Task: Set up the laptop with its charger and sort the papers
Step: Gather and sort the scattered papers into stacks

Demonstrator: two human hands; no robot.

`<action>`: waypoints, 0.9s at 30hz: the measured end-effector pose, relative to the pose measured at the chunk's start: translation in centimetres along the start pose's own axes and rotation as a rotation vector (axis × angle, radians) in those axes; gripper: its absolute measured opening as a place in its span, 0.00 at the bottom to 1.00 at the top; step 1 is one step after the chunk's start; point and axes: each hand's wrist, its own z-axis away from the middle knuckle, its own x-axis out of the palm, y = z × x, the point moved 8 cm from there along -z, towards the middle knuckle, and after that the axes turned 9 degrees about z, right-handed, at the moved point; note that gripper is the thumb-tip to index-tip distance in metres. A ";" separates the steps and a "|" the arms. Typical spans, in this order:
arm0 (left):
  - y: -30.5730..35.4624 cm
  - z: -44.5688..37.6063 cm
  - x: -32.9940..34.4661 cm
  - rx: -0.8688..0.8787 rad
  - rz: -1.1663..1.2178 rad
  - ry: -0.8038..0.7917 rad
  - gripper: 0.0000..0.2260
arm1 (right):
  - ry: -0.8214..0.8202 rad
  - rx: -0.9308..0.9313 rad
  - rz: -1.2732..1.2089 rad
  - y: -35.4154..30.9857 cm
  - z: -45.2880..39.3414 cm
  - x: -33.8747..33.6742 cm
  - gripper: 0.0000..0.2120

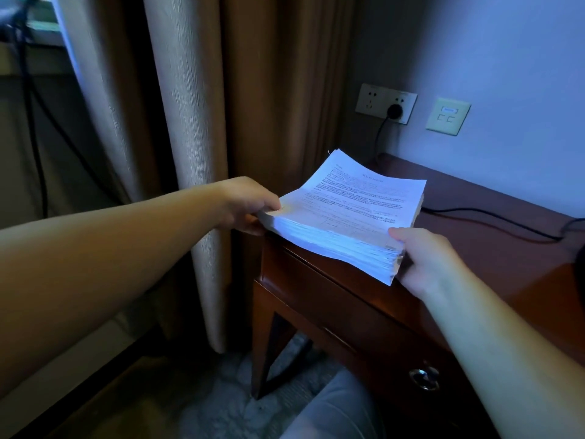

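You're looking at a dark wooden desk (pixel 468 236) against the wall, its corner toward you, a drawer with a metal pull (pixel 423 378) in the front. A thick stack of papers (pixel 348 210) sits at its left corner, hanging over the edge. A black cable (pixel 493 218) trails across the top behind the stack. Patterned carpet (pixel 228 403) under the legs.

2 bare forearms reach forward from the bottom corners. The left hand (pixel 245 205) grips the left edge of a thick stack of papers (pixel 348 213), thumb on top, fingers curled beneath. The right hand (pixel 424 264) holds the stack's near right corner, thumb on top.
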 end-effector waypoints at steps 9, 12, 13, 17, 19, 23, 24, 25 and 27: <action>0.3 1.2 0.6 0.055 -0.083 0.023 0.05 | -0.035 -0.050 0.214 -0.5 0.3 -0.5 0.07; 0.5 1.5 0.7 0.069 -0.093 0.044 0.10 | -0.035 -0.100 0.391 -1.5 0.8 -0.9 0.05; 0.5 1.5 0.8 0.080 -0.099 0.049 0.12 | -0.037 -0.119 0.448 -1.7 0.9 -1.0 0.04; 0.5 1.3 0.5 0.214 -0.164 0.143 0.14 | 0.042 -0.228 0.588 -1.9 1.9 -1.3 0.13; 0.5 1.4 0.1 0.359 -0.227 0.242 0.16 | 0.165 -0.359 0.650 -2.3 3.0 -1.7 0.16; -2.0 1.9 0.5 0.496 0.033 0.171 0.27 | 0.199 -0.642 0.712 -1.5 6.1 -1.6 0.26; -2.7 2.2 0.8 0.529 0.096 0.127 0.30 | 0.146 -0.708 0.698 -1.1 6.8 -1.4 0.26; -3.3 2.4 0.9 0.566 0.140 0.087 0.33 | 0.093 -0.771 0.714 -0.6 7.6 -1.2 0.26; -4.3 2.9 1.2 0.621 0.202 0.017 0.37 | 0.022 -0.824 0.809 0.3 8.1 -0.9 0.30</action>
